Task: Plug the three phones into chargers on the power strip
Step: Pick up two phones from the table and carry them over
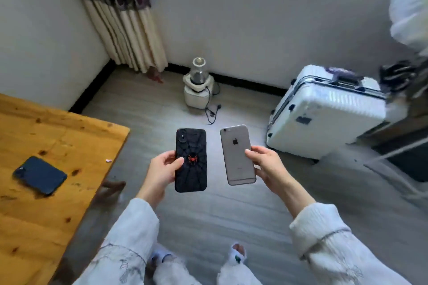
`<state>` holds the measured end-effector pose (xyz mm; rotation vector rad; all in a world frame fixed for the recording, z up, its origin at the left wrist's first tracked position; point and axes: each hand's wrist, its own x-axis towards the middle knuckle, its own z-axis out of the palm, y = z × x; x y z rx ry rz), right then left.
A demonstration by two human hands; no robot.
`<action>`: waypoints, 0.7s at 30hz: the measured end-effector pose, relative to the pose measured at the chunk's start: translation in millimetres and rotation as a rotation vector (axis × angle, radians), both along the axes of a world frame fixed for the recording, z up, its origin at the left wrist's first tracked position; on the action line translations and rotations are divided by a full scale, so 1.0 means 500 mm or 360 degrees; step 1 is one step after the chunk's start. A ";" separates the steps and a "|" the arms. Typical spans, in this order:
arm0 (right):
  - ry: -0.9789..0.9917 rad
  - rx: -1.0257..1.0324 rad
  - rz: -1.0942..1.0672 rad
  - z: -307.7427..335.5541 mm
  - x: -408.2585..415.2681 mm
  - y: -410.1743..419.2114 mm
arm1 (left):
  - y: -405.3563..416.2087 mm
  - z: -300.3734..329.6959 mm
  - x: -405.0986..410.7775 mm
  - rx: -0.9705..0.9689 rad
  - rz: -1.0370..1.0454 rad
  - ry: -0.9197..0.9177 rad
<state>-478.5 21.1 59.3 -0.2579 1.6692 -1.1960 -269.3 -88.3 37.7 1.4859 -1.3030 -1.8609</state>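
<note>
While we stand over the grey floor [208, 210], we hold 2 phones back-side up, side by side and apart, above it. Our left hand [162, 170] grips the black phone [191, 159], the one with a red spider on its case, thumb pressed on its back and fingers wrapped behind its left edge. Our right hand [268, 165] clamps the grey phone [237, 154] along its right edge, thumb on the back, fingers underneath. Both phones point away from us, upright in the frame, the grey one tilted slightly left at the top.

The 3rd, a dark blue phone [39, 175], lies face down on the wooden table [58, 136] to our left, well apart from both hands. Beyond the phones, a white blender [197, 85] sits on the floor against the wall with its black cord [212, 109] lying loose beside it. A white suitcase [324, 111] stands to the right, and a curtain [129, 37] hangs in the corner.
</note>
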 end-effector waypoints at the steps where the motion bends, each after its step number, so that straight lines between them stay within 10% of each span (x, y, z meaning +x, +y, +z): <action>1: 0.0016 -0.0030 -0.0070 0.011 -0.051 0.048 | 0.026 0.008 -0.063 -0.0011 -0.0070 0.0010; 21: 0.0200 -0.0138 -0.1999 0.054 -0.722 0.865 | 0.606 0.082 -1.171 0.0044 -0.1787 0.0233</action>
